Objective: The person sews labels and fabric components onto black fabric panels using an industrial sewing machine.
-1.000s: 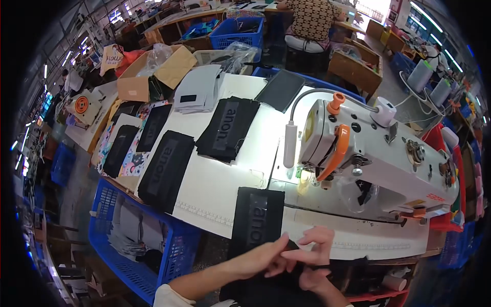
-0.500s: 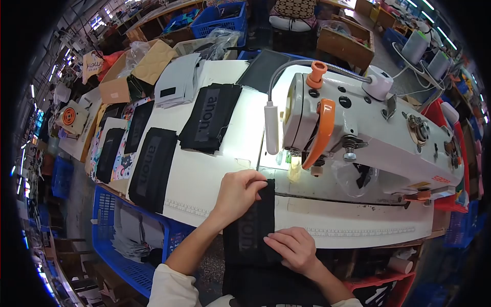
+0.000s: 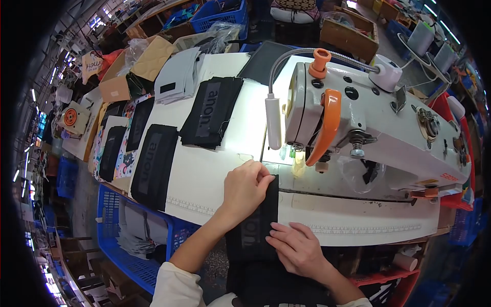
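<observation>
A black fabric piece with dark "anon." lettering hangs over the front edge of the white table. My left hand pinches its top end, thumb against fingers, just left of the sewing machine's needle area. Lower down, my right hand rests on the fabric's right edge, its fingers stretched out and slightly bent. The white sewing machine with an orange lever stands to the right, its lamp lit above the table.
Stacks of black lettered pieces and grey sheets lie on the table at left. A blue basket holding grey pieces is below the left edge. A red bin sits under the table at right.
The view has shifted slightly. My left hand still pinches the fabric's top, its back turned more upward, and my right hand remains at the fabric's right edge.
</observation>
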Tool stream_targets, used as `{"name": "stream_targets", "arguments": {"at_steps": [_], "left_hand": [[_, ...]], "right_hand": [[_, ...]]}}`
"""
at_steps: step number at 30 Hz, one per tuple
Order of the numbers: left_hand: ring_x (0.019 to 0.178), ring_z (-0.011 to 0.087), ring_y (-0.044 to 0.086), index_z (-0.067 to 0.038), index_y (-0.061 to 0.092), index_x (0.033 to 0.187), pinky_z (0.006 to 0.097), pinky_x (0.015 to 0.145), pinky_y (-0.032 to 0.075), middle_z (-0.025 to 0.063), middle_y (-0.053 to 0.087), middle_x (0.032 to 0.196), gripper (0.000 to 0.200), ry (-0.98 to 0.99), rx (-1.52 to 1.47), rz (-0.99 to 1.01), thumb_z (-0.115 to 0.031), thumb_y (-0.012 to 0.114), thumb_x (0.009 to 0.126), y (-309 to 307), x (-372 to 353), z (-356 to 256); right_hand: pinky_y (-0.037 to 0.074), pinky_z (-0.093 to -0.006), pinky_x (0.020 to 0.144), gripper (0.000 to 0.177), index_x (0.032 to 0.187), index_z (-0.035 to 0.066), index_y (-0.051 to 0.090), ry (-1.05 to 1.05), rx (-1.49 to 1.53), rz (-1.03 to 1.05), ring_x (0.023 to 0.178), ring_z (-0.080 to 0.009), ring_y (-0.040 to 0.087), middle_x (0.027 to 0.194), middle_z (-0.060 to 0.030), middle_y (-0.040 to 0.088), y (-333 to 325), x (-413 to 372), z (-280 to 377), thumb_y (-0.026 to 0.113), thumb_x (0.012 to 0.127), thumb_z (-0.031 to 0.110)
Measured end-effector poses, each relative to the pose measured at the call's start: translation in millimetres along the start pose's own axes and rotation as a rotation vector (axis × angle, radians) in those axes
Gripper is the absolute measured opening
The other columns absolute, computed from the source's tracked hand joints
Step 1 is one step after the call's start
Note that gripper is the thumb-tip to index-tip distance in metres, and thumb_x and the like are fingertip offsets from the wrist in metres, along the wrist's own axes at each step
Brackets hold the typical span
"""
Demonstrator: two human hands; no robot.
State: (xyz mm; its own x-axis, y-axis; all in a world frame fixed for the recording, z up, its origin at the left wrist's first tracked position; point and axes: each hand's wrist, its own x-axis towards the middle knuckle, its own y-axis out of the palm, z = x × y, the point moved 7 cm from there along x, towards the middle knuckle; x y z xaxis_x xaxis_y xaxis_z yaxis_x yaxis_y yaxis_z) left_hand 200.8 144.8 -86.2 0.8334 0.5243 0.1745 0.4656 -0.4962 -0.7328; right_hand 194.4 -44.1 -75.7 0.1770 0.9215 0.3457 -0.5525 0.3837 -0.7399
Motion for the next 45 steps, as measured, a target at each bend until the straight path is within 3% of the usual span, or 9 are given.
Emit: {"name": "stream_targets", "arguments": {"at_steps": [3,7,11,14,27,30,45], "left_hand": [[0.072,0.0219,0.063,-0.003,0.062,0.077,0.0368,0.065,0.047,0.0072,0.060,0.071,0.020,0.105,0.215,-0.106,-0.014,0.078,0.081,-5.8,-2.7,-15.1],[0.080,0.0258,0.058,-0.006,0.061,0.075,0.0402,0.073,0.040,0.0057,0.058,0.072,0.022,0.102,0.338,-0.135,-0.018,0.078,0.080,-9.4,5.2,-10.2],[0.077,0.0249,0.056,-0.006,0.061,0.076,0.0386,0.074,0.037,0.0037,0.059,0.072,0.021,0.106,0.187,0.092,-0.017,0.078,0.080,2.7,11.5,3.4],[0.077,0.0244,0.056,-0.006,0.061,0.075,0.0390,0.072,0.036,0.0035,0.060,0.072,0.020,0.136,0.112,0.049,-0.016,0.078,0.080,4.2,13.9,3.2],[0.077,0.0246,0.059,-0.006,0.065,0.074,0.0399,0.073,0.037,0.0040,0.063,0.073,0.016,0.139,0.138,0.060,-0.016,0.076,0.080,10.9,20.2,1.4],[0.080,0.0305,0.060,-0.006,0.063,0.069,0.0433,0.076,0.040,0.0097,0.064,0.074,0.017,0.170,0.111,0.008,-0.014,0.074,0.079,19.1,35.7,-4.3],[0.082,0.0364,0.061,-0.001,0.062,0.074,0.0465,0.074,0.040,0.0157,0.065,0.078,0.015,0.172,-0.011,-0.046,-0.014,0.069,0.076,30.7,66.5,6.5]], "right_hand": [[0.048,-0.0411,0.098,0.038,0.111,0.006,0.071,0.026,-0.043,0.096,0.119,-0.0232,0.064,0.114,-0.0073,0.069,-0.2,0.1,1.4,0.073,0.073,0.004],[0.050,-0.0409,0.096,0.034,0.108,0.005,0.072,-0.015,-0.065,-0.045,0.117,-0.0238,0.066,0.111,-0.0077,0.070,10.2,-5.3,-1.9,0.071,0.073,0.001],[0.051,-0.0401,0.093,0.031,0.104,0.002,0.073,-0.055,-0.046,-0.138,0.113,-0.0252,0.068,0.107,-0.0090,0.071,9.2,-4.9,-3.1,0.067,0.073,-0.001],[0.053,-0.0387,0.088,0.026,0.102,-0.001,0.071,-0.102,-0.068,-0.154,0.110,-0.0269,0.068,0.105,-0.0126,0.071,8.7,-0.5,-2.2,0.064,0.078,0.006],[0.053,-0.0377,0.086,0.023,0.100,-0.002,0.071,-0.120,-0.086,-0.164,0.109,-0.0264,0.069,0.103,-0.0138,0.070,3.7,1.8,-4.3,0.064,0.079,0.006],[0.054,-0.0385,0.086,0.026,0.098,-0.001,0.071,-0.046,-0.133,-0.180,0.105,-0.0265,0.071,0.100,-0.0122,0.071,-7.6,8.6,-13.9,0.066,0.072,0.000],[0.055,-0.0381,0.086,0.026,0.096,-0.002,0.071,-0.024,-0.197,-0.230,0.105,-0.0262,0.070,0.098,-0.0120,0.071,-8.8,29.7,-31.9,0.066,0.071,-0.001]]}}
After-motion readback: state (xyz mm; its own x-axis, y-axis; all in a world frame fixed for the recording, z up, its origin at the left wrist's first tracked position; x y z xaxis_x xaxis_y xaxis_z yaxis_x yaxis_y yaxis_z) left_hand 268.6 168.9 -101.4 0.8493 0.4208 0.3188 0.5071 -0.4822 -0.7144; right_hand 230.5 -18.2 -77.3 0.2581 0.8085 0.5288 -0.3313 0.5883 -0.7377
